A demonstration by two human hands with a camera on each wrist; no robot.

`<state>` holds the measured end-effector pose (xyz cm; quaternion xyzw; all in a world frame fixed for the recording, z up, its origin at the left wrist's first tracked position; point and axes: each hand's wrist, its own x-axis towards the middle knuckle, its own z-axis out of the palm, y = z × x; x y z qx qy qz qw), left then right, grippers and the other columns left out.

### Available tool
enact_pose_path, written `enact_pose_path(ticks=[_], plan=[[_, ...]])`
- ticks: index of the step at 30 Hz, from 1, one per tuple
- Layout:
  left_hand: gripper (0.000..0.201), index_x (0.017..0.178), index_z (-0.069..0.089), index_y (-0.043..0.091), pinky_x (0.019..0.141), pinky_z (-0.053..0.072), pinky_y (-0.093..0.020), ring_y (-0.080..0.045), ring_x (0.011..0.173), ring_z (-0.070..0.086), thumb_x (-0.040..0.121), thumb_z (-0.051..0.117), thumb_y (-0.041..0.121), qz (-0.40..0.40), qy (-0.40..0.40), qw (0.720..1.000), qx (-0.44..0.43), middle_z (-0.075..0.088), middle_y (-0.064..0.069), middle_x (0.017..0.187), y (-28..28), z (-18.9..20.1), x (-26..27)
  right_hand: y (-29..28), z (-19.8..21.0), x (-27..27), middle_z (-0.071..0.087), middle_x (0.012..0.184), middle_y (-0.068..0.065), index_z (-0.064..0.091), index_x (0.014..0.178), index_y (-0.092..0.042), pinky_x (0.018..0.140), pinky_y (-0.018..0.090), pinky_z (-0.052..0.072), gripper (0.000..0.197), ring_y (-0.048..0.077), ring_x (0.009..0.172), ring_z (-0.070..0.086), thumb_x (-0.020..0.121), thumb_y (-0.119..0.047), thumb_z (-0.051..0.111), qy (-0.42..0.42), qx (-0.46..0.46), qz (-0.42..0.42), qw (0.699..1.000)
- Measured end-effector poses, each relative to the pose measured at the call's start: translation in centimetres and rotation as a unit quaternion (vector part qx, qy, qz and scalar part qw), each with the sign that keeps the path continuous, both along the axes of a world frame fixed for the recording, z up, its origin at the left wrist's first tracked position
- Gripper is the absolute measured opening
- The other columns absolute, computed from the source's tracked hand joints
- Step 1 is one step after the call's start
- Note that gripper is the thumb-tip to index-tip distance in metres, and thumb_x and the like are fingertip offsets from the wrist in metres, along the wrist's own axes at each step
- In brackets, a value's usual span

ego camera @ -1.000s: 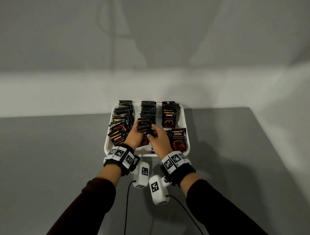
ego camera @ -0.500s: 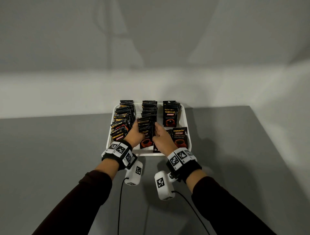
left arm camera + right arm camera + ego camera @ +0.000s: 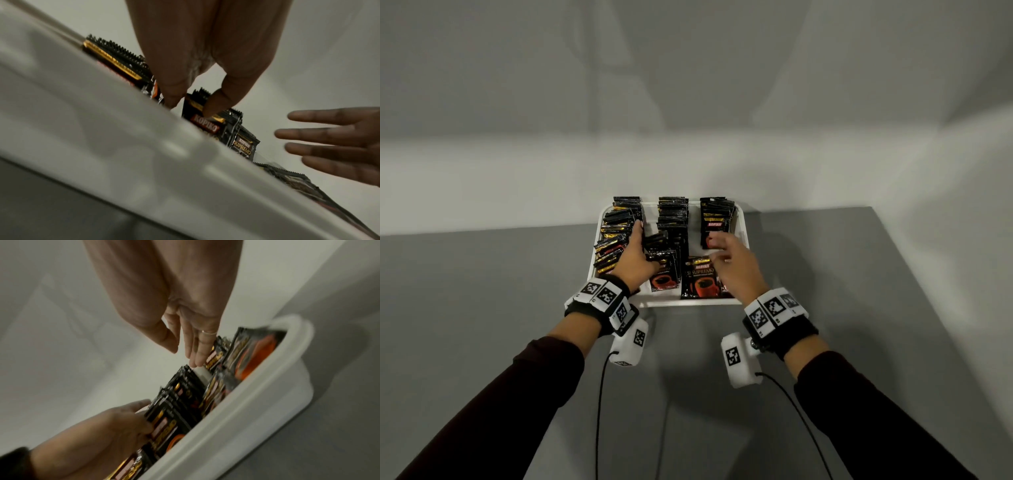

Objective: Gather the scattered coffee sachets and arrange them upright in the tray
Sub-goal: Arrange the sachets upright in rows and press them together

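A white tray (image 3: 688, 303) holds three rows of black coffee sachets: left row (image 3: 616, 236), middle row (image 3: 671, 219), right row (image 3: 715, 219). My left hand (image 3: 635, 255) reaches between the left and middle rows. Its fingers lie behind the front bundle of the middle row (image 3: 170, 410) and its thumb presses the front, gripping it. My right hand (image 3: 732, 263) hovers over the gap in the right row with straight fingers, holding nothing. Under it a loose sachet (image 3: 700, 282) leans back near the front rim.
The tray sits at the far edge of a grey table (image 3: 482, 308), against a pale wall (image 3: 688, 102). The table's right edge (image 3: 983, 260) runs close to the tray. Camera cables (image 3: 599, 394) trail over the table near me.
My right hand left the middle row, moved right and spread its fingers. My left hand pushed deeper into the tray along the middle row.
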<state>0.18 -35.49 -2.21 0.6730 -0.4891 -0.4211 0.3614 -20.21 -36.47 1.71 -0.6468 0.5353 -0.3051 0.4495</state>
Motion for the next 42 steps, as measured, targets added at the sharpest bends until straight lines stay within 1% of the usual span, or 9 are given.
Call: enact_pose_path(ticks=[3, 7, 12, 17, 26, 31, 33, 39, 42], plan=[[0.093, 0.148, 0.002, 0.014, 0.083, 0.038, -0.002, -0.002, 0.114, 0.036, 0.077, 0.056, -0.013, -0.012, -0.043, 0.999, -0.018, 0.035, 0.007, 0.134, 0.6, 0.4, 0.4, -0.6, 0.8, -2.2, 0.058, 0.113, -0.004, 0.057, 0.119, -0.019, 0.085, 0.027, 0.051, 0.036, 0.009, 0.097, 0.055, 0.087, -0.002, 0.054, 0.082, -0.049, 0.016, 0.995], [0.084, 0.147, 0.012, 0.015, 0.098, 0.028, -0.013, -0.004, 0.125, 0.034, 0.079, 0.056, -0.007, -0.014, -0.109, 0.992, -0.067, 0.034, -0.004, 0.147, 1.6, 1.8, 0.1, -1.9, 1.0, -4.2, 0.056, 0.126, 0.001, 0.057, 0.12, -0.016, 0.105, 0.033, 0.032, 0.037, 0.019, 0.12, 0.046, 0.084, -0.008, 0.061, 0.236, -0.105, 0.094, 0.961], [0.064, 0.136, 0.04, 0.016, 0.103, 0.026, -0.023, -0.024, 0.128, 0.036, 0.077, 0.059, 0.001, -0.096, -0.321, 0.913, -0.233, 0.035, -0.007, 0.143, 2.5, 4.9, -3.5, -3.8, 0.7, -4.8, 0.053, 0.128, -0.001, 0.048, 0.129, -0.018, 0.093, 0.029, 0.039, 0.057, 0.018, 0.115, 0.053, 0.077, -0.027, 0.071, 0.32, -0.053, 0.19, 0.927], [0.052, 0.13, 0.044, 0.017, 0.086, 0.049, -0.031, -0.023, 0.104, 0.058, 0.081, 0.062, 0.02, -0.241, -0.356, 0.902, 0.034, 0.046, -0.004, 0.132, 0.4, 5.1, -8.4, -5.9, 0.2, -3.8, 0.065, 0.105, -0.001, 0.054, 0.117, -0.023, 0.08, 0.028, 0.046, 0.059, 0.018, 0.093, 0.061, 0.066, -0.038, 0.078, 0.377, 0.014, 0.267, 0.887], [0.044, 0.117, 0.051, 0.013, 0.067, 0.051, -0.025, -0.026, 0.094, 0.066, 0.076, 0.065, 0.02, -0.315, -0.371, 0.842, 0.232, 0.067, -0.01, 0.105, -3.3, 4.6, -10.3, -7.7, -0.9, -2.9, 0.067, 0.107, 0.0, 0.06, 0.112, -0.02, 0.069, 0.023, 0.047, 0.053, 0.017, 0.093, 0.062, 0.068, -0.042, 0.078, 0.405, 0.091, 0.352, 0.839], [0.058, 0.124, 0.048, 0.011, 0.038, 0.04, -0.012, -0.01, 0.057, 0.055, 0.07, 0.07, 0.013, -0.308, -0.369, 0.844, 0.239, 0.059, 0.001, 0.077, -3.3, 4.6, -10.3, -7.7, -1.4, -3.1, 0.066, 0.107, -0.001, 0.06, 0.11, -0.019, 0.081, 0.023, 0.044, 0.053, 0.017, 0.097, 0.061, 0.064, -0.035, 0.082, 0.364, 0.111, 0.353, 0.855], [0.066, 0.13, 0.04, 0.009, 0.037, 0.038, -0.015, -0.005, 0.051, 0.044, 0.071, 0.07, 0.01, -0.304, -0.379, 0.843, 0.232, 0.057, -0.006, 0.103, -3.1, 4.6, -10.2, -7.6, -1.5, -3.1, 0.067, 0.105, -0.001, 0.061, 0.108, -0.017, 0.081, 0.023, 0.043, 0.052, 0.016, 0.097, 0.061, 0.063, -0.031, 0.084, 0.346, 0.108, 0.35, 0.864], [0.069, 0.132, 0.034, 0.005, 0.057, 0.046, -0.022, -0.021, 0.095, 0.057, 0.072, 0.068, 0.012, -0.297, -0.395, 0.842, 0.216, 0.039, -0.012, 0.124, -3.0, 4.8, -9.8, -7.6, -0.9, -3.3, 0.065, 0.115, 0.005, 0.057, 0.118, -0.011, 0.098, 0.035, 0.046, 0.063, 0.021, 0.106, 0.06, 0.063, -0.027, 0.084, 0.329, 0.101, 0.339, 0.876], [0.062, 0.129, 0.036, 0.007, 0.045, 0.046, -0.02, -0.019, 0.081, 0.06, 0.075, 0.065, 0.012, -0.299, -0.35, 0.863, 0.206, 0.045, -0.012, 0.118, -3.0, 4.6, -9.4, -7.4, -0.7, -3.6, 0.062, 0.117, 0.005, 0.053, 0.12, -0.011, 0.096, 0.032, 0.045, 0.06, 0.022, 0.108, 0.058, 0.069, -0.028, 0.08, 0.319, 0.089, 0.324, 0.886]])
